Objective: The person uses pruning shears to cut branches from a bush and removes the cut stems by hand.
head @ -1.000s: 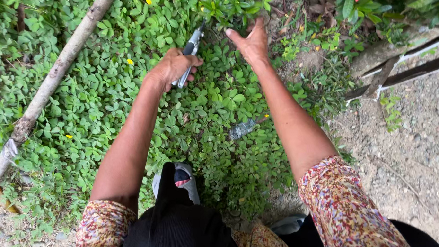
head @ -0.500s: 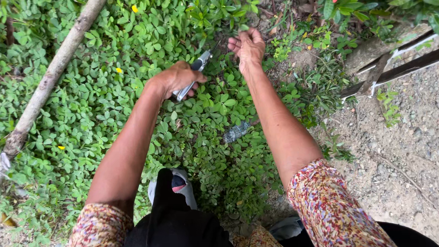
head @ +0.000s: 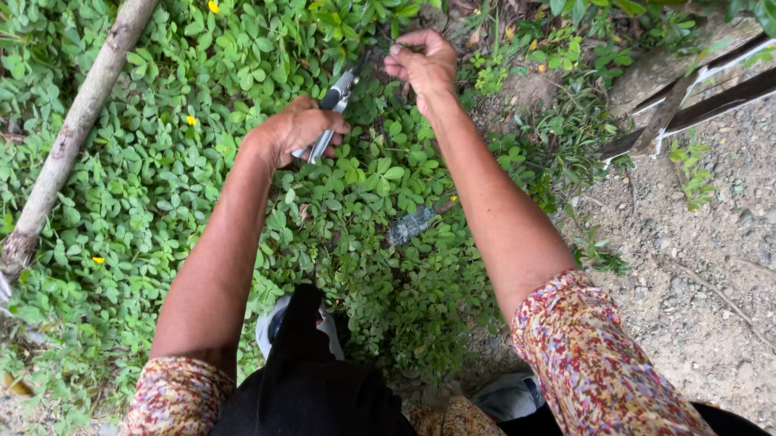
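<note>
My left grip [head: 295, 131] clenches the shears [head: 332, 100], my right grip [head: 421, 62] pinches a stem in the ground cover [head: 188, 165], uncut yet.

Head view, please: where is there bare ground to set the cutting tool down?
Bare gravel lies right of the right hand, below the dark slats. It is crowded elsewhere: leafy groundcover fills the space from the pale pole to both hands, around the left hand gripping the cutting tool.
</note>
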